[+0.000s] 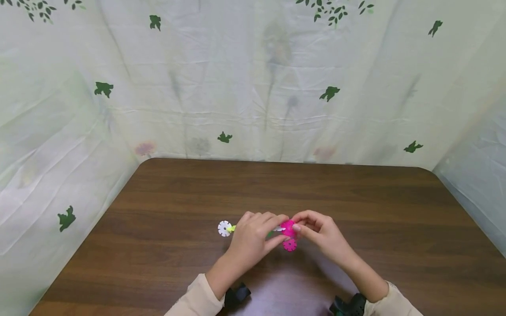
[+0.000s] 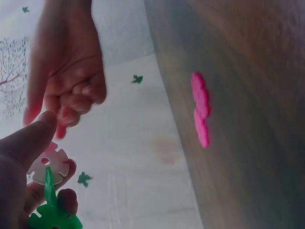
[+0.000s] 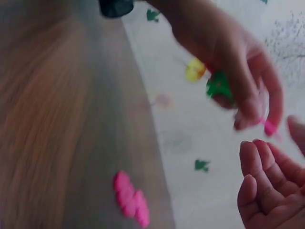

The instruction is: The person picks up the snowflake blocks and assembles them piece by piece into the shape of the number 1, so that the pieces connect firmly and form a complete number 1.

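Observation:
My left hand holds a chain of slotted plastic discs between thumb and fingers. A white disc and a yellow disc stick out at its far left. In the left wrist view, a green disc joins a whitish disc at the fingers. A pink disc shows at the left fingertips in the right wrist view. My right hand is beside it, thumb and fingers apart and loosely bent, with nothing visibly gripped. Whether its fingertips touch the pink disc is hard to tell.
Several pink discs lie overlapping on the brown wooden table below the hands. Dark devices, one of them a wrist camera, are strapped at both wrists. A pale curtain with green bird shapes surrounds the table.

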Available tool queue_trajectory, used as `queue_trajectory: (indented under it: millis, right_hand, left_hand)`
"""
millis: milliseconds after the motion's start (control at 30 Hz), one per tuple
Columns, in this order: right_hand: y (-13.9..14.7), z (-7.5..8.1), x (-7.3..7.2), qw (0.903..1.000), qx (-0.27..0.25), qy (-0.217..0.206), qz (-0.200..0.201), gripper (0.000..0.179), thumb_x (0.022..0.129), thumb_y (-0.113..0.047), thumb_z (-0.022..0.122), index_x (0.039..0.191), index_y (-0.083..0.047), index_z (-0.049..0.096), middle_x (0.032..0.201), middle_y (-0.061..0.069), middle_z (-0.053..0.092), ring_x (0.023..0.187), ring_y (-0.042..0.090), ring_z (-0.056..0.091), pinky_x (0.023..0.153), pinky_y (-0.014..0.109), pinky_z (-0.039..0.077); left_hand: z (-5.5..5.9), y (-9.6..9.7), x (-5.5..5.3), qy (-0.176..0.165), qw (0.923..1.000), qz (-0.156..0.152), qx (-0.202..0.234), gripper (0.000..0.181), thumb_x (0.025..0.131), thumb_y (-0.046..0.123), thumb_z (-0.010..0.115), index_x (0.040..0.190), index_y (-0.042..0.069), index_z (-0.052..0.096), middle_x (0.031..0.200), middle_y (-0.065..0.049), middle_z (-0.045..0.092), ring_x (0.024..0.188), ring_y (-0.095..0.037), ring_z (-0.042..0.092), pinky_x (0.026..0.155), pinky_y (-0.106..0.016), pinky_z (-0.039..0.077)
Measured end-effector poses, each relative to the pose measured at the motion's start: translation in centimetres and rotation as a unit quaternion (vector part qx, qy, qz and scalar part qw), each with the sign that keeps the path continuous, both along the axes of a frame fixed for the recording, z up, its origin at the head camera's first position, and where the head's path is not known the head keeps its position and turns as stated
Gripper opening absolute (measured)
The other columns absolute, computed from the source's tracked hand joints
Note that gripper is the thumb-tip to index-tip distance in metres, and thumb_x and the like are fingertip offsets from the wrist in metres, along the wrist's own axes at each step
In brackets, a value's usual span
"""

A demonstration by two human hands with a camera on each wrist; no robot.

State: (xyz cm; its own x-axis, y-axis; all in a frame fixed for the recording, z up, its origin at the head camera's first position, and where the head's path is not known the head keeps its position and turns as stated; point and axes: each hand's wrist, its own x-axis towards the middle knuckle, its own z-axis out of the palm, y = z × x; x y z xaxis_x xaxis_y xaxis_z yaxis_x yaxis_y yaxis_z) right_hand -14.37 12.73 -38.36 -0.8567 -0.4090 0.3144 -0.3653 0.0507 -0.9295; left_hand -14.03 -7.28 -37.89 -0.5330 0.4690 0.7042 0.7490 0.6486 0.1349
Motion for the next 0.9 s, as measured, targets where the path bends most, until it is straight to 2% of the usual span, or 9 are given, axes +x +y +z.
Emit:
queue_trajectory:
  millis: [100,233,367,500,633,767,900]
  right_hand:
    - [0.3,-0.7,-0.6,0.9991,0.033,0.017,-0.020,0.016,0.087,-0.006,0.058,0.100,0.003,0.058,0.086,0.010,0.061,0.074,0.027,0.060,0.066,0.033,0.050]
    - [0.8,-2.3,-1.5,0.9910,0.124,0.039,-0.032,0.022,0.083,-0.015,0.064,0.101,-0.002,0.061,0.087,0.005,0.061,0.076,0.019,0.057,0.065,0.028,0.047]
    - [1.2,-4.0,-2.2,0.9777,0.197,0.072,0.004,0.030,0.080,-0.017,0.068,0.106,-0.005,0.061,0.093,0.002,0.059,0.080,0.015,0.055,0.069,0.028,0.047]
    - [1.4,-4.7,-2.4,0.9595,0.263,0.094,0.036,0.033,0.079,-0.019,0.069,0.111,-0.010,0.063,0.094,-0.004,0.054,0.083,0.011,0.052,0.071,0.026,0.044]
    - [1.3,-4.8,-2.3,0.9469,0.303,0.093,0.052,0.026,0.079,-0.022,0.070,0.103,-0.015,0.063,0.091,-0.007,0.049,0.083,0.009,0.048,0.072,0.026,0.042]
    - [1.1,-4.4,-2.3,0.9478,0.304,0.069,0.070,0.023,0.077,-0.017,0.071,0.092,-0.020,0.054,0.082,-0.008,0.050,0.075,0.008,0.049,0.067,0.026,0.044]
    - [1.2,-3.7,-2.0,0.9570,0.270,0.046,0.094,0.019,0.082,-0.011,0.066,0.096,-0.018,0.057,0.079,-0.009,0.057,0.071,0.007,0.052,0.063,0.025,0.045]
  left_hand:
    - [0.3,-0.5,-0.3,0.000,0.9999,0.012,0.005,0.036,0.071,0.033,0.075,0.102,0.017,0.065,0.085,0.008,0.063,0.068,-0.009,0.055,0.062,-0.023,0.036]
    - [0.5,-1.3,-0.8,0.004,0.9995,0.028,0.015,0.036,0.071,0.033,0.075,0.102,0.017,0.065,0.084,0.008,0.063,0.065,-0.008,0.054,0.060,-0.023,0.036]
    - [0.7,-2.0,-1.2,0.014,0.9986,0.044,0.025,0.037,0.070,0.031,0.076,0.101,0.016,0.064,0.084,0.007,0.063,0.062,-0.009,0.054,0.057,-0.023,0.036]
    - [0.9,-2.4,-1.4,0.016,0.9979,0.056,0.031,0.037,0.070,0.030,0.076,0.102,0.015,0.064,0.084,0.005,0.064,0.062,-0.010,0.054,0.055,-0.024,0.037]
    - [1.0,-2.6,-1.5,0.009,0.9976,0.059,0.033,0.037,0.071,0.030,0.076,0.102,0.015,0.064,0.085,0.006,0.063,0.062,-0.009,0.054,0.057,-0.025,0.040]
    - [1.0,-2.6,-1.6,0.001,0.9976,0.058,0.038,0.036,0.071,0.029,0.075,0.102,0.014,0.064,0.085,0.006,0.063,0.062,-0.009,0.053,0.058,-0.025,0.041]
    - [0.8,-2.6,-1.6,-0.004,0.9981,0.049,0.038,0.036,0.070,0.028,0.075,0.101,0.012,0.065,0.085,0.006,0.065,0.061,-0.008,0.052,0.057,-0.023,0.041]
